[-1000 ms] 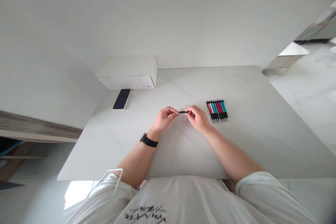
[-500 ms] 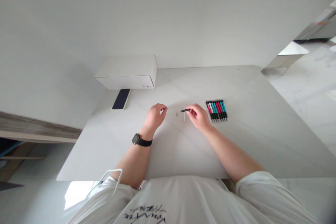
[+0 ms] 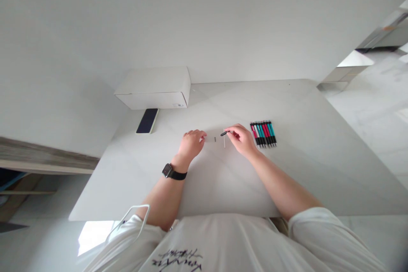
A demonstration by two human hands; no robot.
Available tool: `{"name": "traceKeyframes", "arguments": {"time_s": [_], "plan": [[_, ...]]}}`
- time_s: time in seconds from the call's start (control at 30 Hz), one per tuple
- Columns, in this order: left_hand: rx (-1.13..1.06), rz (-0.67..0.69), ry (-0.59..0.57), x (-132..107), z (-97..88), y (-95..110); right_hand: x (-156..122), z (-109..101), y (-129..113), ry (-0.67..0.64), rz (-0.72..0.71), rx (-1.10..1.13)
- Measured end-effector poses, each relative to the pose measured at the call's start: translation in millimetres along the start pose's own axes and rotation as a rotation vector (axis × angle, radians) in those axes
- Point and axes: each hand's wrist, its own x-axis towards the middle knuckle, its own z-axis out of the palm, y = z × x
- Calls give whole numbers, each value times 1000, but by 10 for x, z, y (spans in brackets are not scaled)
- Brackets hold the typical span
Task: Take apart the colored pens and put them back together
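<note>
My right hand point(image 3: 242, 140) pinches a short black pen part point(image 3: 224, 133), its tip pointing left. My left hand point(image 3: 191, 145) rests on the white table point(image 3: 302, 170) with its fingers curled around one end of a clear pen barrel point(image 3: 210, 139) that lies flat. A tiny dark piece point(image 3: 215, 139) sits at the barrel's right end. A thin white refill point(image 3: 224, 141) lies upright on the table between my hands. A row of several assembled pens point(image 3: 263, 133) in red, teal and white with black grips lies just right of my right hand.
A white cardboard box point(image 3: 154, 87) stands at the table's back left against the wall. A dark phone point(image 3: 147, 120) lies flat in front of it. I wear a black watch point(image 3: 172, 173) on my left wrist. The table's right edge borders a pale floor.
My hands held the black part together, then came apart. My left hand swung left, then settled on the clear barrel on the table. My right hand kept the black part.
</note>
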Motion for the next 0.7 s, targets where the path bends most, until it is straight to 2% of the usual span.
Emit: {"name": "traceKeyframes", "arguments": {"time_s": [0.2,0.37,0.53,0.7], "plan": [[-95,-20,29,11,-77,-17,130,-69,-85,-55,97,30],[-156,-59,61,34,-119,-80,330,-52,-189,-201,110,-59],[-169,-151,204,65,-153,-106,552,208,-181,-369,108,-153],[-198,-184,274,83,-156,-96,701,586,-139,-504,213,-300]]}}
